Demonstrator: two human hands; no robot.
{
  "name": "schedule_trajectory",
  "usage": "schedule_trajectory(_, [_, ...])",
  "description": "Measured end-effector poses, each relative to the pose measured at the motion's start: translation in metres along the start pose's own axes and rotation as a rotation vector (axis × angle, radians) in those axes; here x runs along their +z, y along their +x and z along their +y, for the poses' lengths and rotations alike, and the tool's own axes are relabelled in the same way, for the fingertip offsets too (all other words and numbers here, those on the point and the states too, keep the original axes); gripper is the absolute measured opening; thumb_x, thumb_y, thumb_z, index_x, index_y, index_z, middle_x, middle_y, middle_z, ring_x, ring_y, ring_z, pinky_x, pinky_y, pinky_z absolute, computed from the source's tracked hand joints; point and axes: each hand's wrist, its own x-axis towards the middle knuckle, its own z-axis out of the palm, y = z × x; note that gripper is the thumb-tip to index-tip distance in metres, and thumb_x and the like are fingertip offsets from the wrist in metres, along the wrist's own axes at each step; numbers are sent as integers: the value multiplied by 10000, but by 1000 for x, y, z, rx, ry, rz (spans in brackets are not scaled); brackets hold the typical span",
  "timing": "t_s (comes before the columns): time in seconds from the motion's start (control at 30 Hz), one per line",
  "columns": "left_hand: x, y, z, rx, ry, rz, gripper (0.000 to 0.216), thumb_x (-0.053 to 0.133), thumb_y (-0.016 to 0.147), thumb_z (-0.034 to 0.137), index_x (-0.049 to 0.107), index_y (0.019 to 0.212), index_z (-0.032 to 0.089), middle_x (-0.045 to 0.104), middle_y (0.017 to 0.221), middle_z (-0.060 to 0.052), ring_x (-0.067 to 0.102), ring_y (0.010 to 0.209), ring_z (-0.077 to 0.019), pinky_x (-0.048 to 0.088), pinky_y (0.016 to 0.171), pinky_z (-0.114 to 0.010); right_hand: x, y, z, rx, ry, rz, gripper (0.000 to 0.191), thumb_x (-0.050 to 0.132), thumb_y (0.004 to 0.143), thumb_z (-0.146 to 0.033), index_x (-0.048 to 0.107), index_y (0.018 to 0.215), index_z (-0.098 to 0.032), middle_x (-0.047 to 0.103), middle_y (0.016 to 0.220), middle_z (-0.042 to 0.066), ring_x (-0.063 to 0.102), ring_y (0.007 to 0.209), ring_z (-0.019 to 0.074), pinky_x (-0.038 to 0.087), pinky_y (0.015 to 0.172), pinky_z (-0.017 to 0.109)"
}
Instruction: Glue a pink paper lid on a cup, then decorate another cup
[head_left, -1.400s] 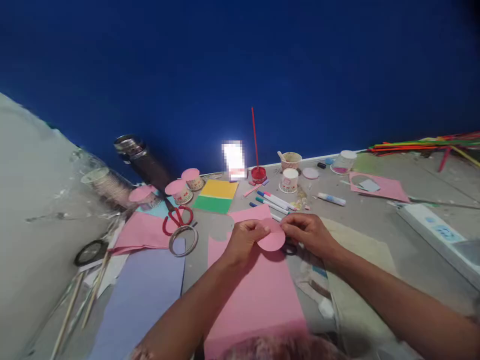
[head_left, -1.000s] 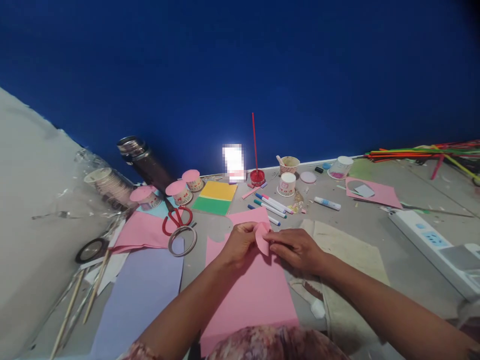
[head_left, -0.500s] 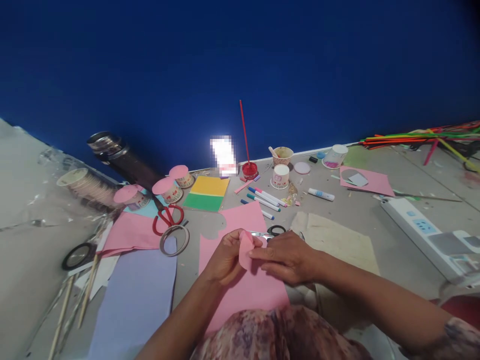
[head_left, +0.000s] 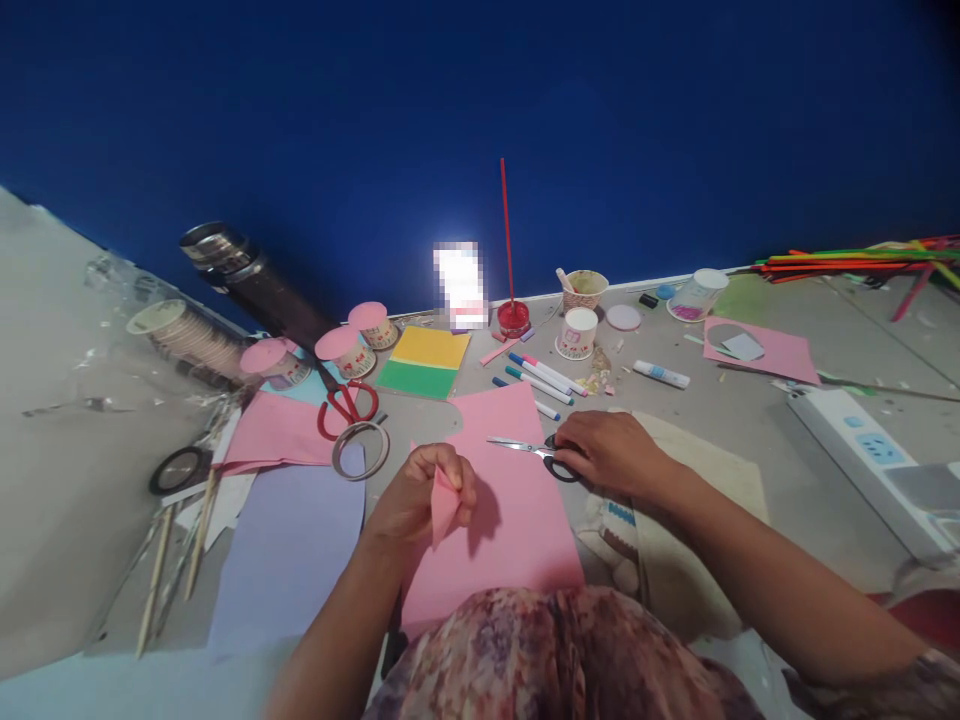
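Note:
My left hand (head_left: 431, 490) pinches a small folded piece of pink paper (head_left: 444, 508) between thumb and fingers. Beneath it lies a larger pink sheet (head_left: 495, 540) with a curved notch cut in its upper left edge. To the right, my right hand (head_left: 615, 450) has its fingers closed at the black handles of a pair of scissors (head_left: 525, 446). Their blades point left over the pink sheet and are nearly together. A lilac sheet (head_left: 289, 560) and a roll of tape (head_left: 360, 450) lie left of my left hand.
Red-handled scissors (head_left: 347, 408) lie beside pink-topped paper cups (head_left: 346, 350). Several markers (head_left: 544, 378), a glue stick (head_left: 661, 374) and a white cup (head_left: 577, 333) stand or lie further back. A power strip (head_left: 870, 460) is at right, a black flask (head_left: 255, 290) at left.
My right hand has left the pink piece and moved right to the black-handled scissors. My left hand has shifted left, still holding the folded piece. The view has also tilted slightly.

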Motion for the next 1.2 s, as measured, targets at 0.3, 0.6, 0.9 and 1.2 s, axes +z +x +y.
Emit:
schedule_trajectory(0.3, [-17,0,-14,-1,-24,63,377,944,706,408,666,646,161,676,583,-17,544,394,-99,412,424,-210,0,1,-7,25,-48,-191,131,646,980,-284,727,1069,-231,747,1086,59,692,996,221,368,722,300])
schedule_trajectory(0.6, [-5,7,-27,-234,322,-221,253,907,771,368,790,774,143,813,845,-158,762,793,-259,580,818,-405,0,7,2,129,8,-81,166,582,1023,-301,738,1009,-244,774,1060,26,695,967,184,402,751,275])
schedule_trajectory(0.9, [-4,9,-21,-289,437,-274,291,896,763,420,826,816,143,820,898,-183,756,850,-271,550,854,-382,-5,30,-6,262,-162,-13,229,547,1029,-319,723,1066,-178,749,1158,149,728,1007,286,446,733,327])
schedule_trajectory(1.2, [-10,11,-24,-276,468,-285,295,879,787,428,811,808,142,827,924,-183,761,866,-277,537,809,-350,3,39,-1,303,-121,32,242,556,1035,-375,749,1084,-236,787,1151,74,733,1038,230,444,758,293])
